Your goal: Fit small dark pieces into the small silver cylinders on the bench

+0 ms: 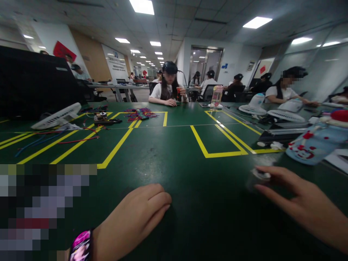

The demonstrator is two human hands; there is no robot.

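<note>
My left hand (141,214) rests on the green tabletop (174,163) with its fingers curled and pressed together. Anything under or inside those fingers is hidden. A watch with a lit pink display (81,246) is on that wrist. To the right, my right hand (296,199) pinches a small grey cylinder (257,180) between thumb and fingers, near its top. The cylinder's lower part is dark and blurred, so I cannot tell whether it touches the table.
Red and blue wires (40,141) and a white fan (58,116) lie on the left. A wire bundle (141,114) is farther back. On the right stand a light-blue bottle (312,143) and more fans (254,105). A person (168,87) sits opposite.
</note>
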